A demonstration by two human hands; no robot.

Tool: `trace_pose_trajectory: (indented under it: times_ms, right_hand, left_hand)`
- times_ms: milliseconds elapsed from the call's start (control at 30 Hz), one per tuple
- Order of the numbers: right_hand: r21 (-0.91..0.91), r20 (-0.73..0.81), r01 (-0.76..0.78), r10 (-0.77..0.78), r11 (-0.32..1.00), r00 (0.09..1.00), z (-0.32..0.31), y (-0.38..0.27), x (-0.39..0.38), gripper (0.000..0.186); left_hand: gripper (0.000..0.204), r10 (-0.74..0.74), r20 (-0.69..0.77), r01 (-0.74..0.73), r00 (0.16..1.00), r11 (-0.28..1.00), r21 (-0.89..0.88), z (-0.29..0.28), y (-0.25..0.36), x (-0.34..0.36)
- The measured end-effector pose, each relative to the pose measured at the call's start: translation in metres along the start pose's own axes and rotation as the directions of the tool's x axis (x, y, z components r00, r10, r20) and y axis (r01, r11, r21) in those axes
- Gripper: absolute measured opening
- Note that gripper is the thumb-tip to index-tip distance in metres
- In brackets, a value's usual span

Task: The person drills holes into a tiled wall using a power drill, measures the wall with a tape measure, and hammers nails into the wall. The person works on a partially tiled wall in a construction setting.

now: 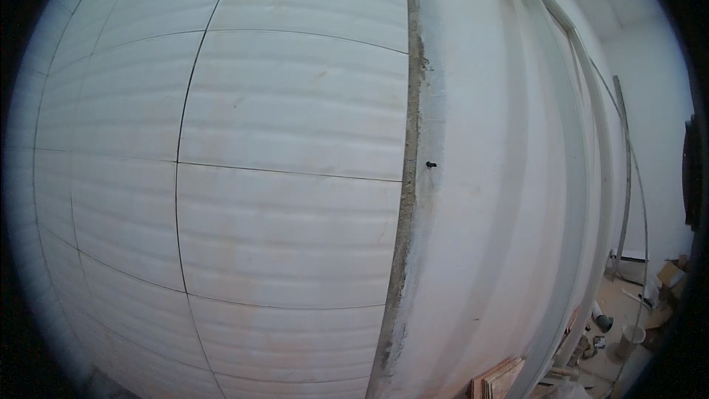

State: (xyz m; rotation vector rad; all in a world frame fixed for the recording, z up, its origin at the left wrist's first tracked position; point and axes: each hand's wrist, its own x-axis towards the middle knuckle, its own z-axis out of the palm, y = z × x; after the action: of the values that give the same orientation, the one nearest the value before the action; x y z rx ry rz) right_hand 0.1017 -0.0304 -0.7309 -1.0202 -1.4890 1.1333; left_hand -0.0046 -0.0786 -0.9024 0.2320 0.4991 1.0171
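Neither of my hands shows in the head view. Large white wavy tiles (295,118) with dark joints cover the wall on the left and in the middle. Along their right edge runs a rough grey strip of mortar (408,199). Just right of that strip, a small dark peg (431,165) sticks out of the plain white wall (480,236).
Thin reddish-brown sheets (496,380) lean together at the wall's foot, lower right. Beyond a pale vertical frame (572,177), a long pole (622,177) stands upright. Past it, a pale bucket (628,340), a cardboard box (670,273) and rubble lie on the floor.
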Motion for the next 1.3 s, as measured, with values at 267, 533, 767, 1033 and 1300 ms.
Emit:
trace_pose_trajectory:
  times_ms: [267,533,767,1033,1300]
  right_hand:
    - [-0.102,0.036,0.014,-0.011,0.995,0.999,0.014,0.013,-0.011,0.028]
    - [-0.257,-0.041,0.213,-0.231,0.942,0.972,-0.01,-0.04,-0.029,0.03]
    - [0.024,-0.217,0.638,-0.619,0.77,0.755,-0.019,-0.203,0.053,0.034]
    - [-0.342,-0.354,0.75,-0.816,0.567,0.456,0.025,-0.32,0.152,0.029]
    - [-0.451,-0.33,0.69,-0.824,0.567,0.461,0.047,-0.369,0.206,0.034]
  left_hand:
    - [0.026,-0.021,-0.005,0.021,1.0,1.0,-0.023,-0.016,-0.003,-0.008]
    - [0.025,-0.06,-0.019,0.059,0.998,0.998,-0.02,-0.032,-0.002,-0.022]
    - [0.025,-0.078,-0.006,0.078,0.997,0.997,-0.012,-0.042,-0.004,-0.023]
    - [0.025,0.121,0.172,-0.185,0.978,0.885,0.427,-0.083,-0.036,-0.015]
    - [0.021,-0.162,0.0,0.158,0.987,0.96,-0.23,-0.083,-0.034,-0.013]
